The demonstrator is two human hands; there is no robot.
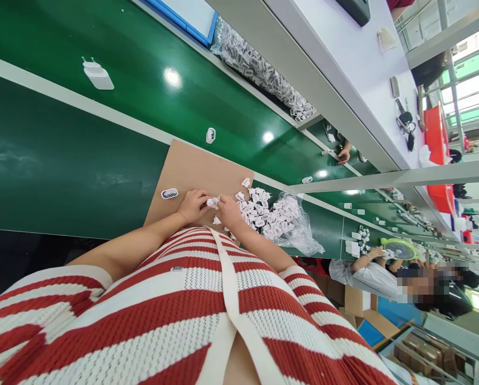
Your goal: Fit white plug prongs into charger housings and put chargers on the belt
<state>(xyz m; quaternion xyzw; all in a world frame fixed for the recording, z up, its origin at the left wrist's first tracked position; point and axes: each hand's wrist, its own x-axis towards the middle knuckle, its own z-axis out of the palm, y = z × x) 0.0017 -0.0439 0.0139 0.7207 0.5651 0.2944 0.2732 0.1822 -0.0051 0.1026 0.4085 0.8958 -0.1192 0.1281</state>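
- left hand (193, 206) and right hand (228, 211): fingertips of each pinched together on opposite ends of a small white part (213, 202), just above the card (201, 166);
- for good handling, a light, even pinch, the two ends kept in line and turned without force; low over the card, a slip would likely fall only a little way;
- loose part (217, 220) just below the hands; white shell (169, 193) on the card, left of the left hand; pile (259, 208) beside the right hand, spilling from a clear bag (306, 232);
- beyond the card, a glossy green belt (135, 96) bearing a shell (210, 135) and, farther left, a pronged plug (99, 76);
- past it, a long heap of parts (259, 61) and a blue-rimmed tray (183, 23); a white shelf (323, 48) above, with keys (406, 123);
- far right, a co-worker in a grey top (373, 278), near a green fan (400, 249)
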